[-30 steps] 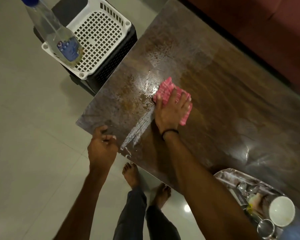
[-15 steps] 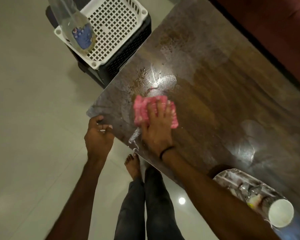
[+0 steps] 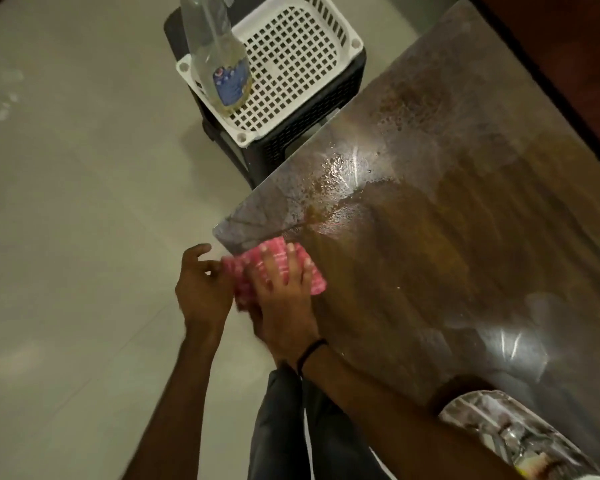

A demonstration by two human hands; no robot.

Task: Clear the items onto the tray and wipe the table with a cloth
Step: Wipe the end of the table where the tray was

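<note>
The tray [image 3: 471, 410], with items in it, sits at the lower right. Your right hand [image 3: 284, 306], grip spread flat, has dragged the pink checked cloth [image 3: 243, 275] back to the near-left corner of the table [image 3: 447, 254]. Your left hand [image 3: 201, 289] waits cupped just off the edge, grip apart. That strip looks wiped, but droplets [image 3: 333, 174] remain beyond. At upper centre, the spray bottle [image 3: 219, 64] has a blue label too blurred to read.

One cloth [image 3: 242, 271], one table [image 3: 430, 254], one tray [image 3: 465, 408], one bottle [image 3: 219, 57], one basket [image 3: 298, 64].
</note>
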